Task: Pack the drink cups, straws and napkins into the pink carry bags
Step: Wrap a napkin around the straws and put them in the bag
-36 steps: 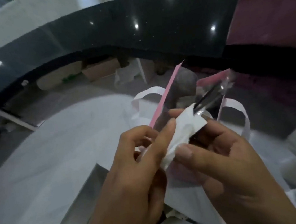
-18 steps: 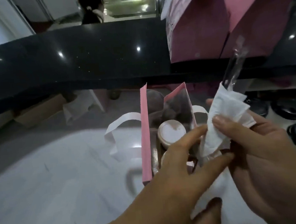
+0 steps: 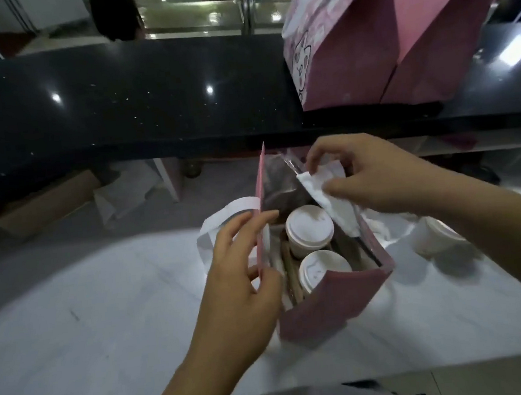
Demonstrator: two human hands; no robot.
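Two cups [image 3: 309, 229] sit packed. The right hand's [image 3: 375, 180] pinched napkin [image 3: 326, 197] has reached the pink bag [image 3: 333, 301]; the left hand [image 3: 243, 262] grips its wall.

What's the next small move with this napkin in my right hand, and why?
Probably lower the right hand and slip the napkin down beside the lidded cups: it hangs over the open pink bag, whose wall the left hand holds aside.

Bag: we see an open pink paper carry bag [image 3: 333, 301] upright on the white worktop [image 3: 104, 308].
Inside: far white-lidded paper cup [image 3: 309, 226] and near white-lidded paper cup [image 3: 323, 267], both upright.
Napkin: folded white paper napkin [image 3: 329, 203] tilted at the bag's right wall, with a clear-wrapped straw [image 3: 291, 164].
Outside: third white-lidded cup [image 3: 431, 235], right of the bag.
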